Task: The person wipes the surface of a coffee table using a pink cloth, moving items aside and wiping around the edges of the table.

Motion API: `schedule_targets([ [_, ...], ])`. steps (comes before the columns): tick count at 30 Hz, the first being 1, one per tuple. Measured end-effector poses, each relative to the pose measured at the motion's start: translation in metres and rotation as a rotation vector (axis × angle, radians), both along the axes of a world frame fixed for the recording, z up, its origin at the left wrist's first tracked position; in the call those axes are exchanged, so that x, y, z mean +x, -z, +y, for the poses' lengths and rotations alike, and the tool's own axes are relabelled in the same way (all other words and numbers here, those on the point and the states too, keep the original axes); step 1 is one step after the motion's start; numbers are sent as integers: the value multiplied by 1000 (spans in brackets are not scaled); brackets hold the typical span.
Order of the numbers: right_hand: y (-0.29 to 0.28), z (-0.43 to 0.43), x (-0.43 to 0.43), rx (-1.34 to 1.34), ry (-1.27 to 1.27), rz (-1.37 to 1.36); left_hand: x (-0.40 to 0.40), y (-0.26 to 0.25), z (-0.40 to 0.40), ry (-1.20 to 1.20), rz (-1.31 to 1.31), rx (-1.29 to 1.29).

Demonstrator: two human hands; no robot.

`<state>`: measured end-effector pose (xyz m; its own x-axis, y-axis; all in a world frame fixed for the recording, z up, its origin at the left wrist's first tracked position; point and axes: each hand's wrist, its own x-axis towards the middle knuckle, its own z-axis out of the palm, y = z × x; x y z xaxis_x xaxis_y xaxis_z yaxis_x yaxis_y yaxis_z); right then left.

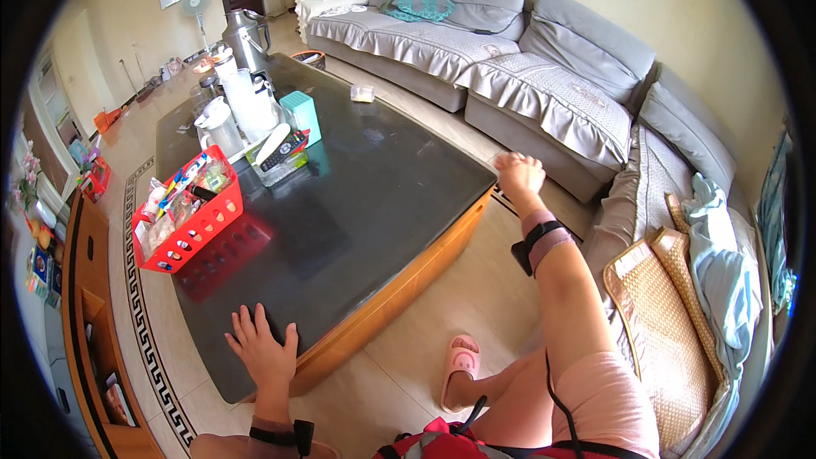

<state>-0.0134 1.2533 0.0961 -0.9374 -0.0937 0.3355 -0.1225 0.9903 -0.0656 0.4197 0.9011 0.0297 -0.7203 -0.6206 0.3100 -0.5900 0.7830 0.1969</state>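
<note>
My left hand [264,347] is spread with its fingers apart at the near corner of a coffee table with a dark, glossy top [376,204]. It holds nothing, and I cannot tell whether the palm presses on the surface. Beyond the table's right corner, my right hand [519,177] is extended, blurred, with its fingers partly bent and nothing visible in it. Nearest the left hand on the tabletop stands a red plastic basket [207,229] filled with packets and small items. A black remote control [284,149] rests on a clear box behind the basket.
Farther back are a white jug [220,124], stacked cups [241,99], a turquoise box [301,116] and a metal thermos jug [244,41]. A grey sofa [561,102] runs along the right, with a woven mat [663,306] on it. A wooden cabinet [95,268] stands left.
</note>
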Motion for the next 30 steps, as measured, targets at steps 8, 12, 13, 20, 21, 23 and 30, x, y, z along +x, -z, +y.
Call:
schedule_targets([
  [8,40,-146,175,-334,-1192,26,4,3,-7,-18,-17,4],
  [12,59,-123,156,-49,-1198,148,7,0,-8,-18,-21,21],
  [13,58,-106,119,-60,-1104,6,5,0,-7,-13,-21,13],
  [20,35,52,-48,-10,63,169,1,3,-2,6,-9,-26],
  [21,27,36,-46,-313,-21,313,-1,7,-1,14,4,-38],
  [23,27,-8,-42,-541,-188,477,-9,7,2,25,-11,-25],
  [30,61,-162,101,59,-1064,222,-1,4,-5,6,-16,-7],
])
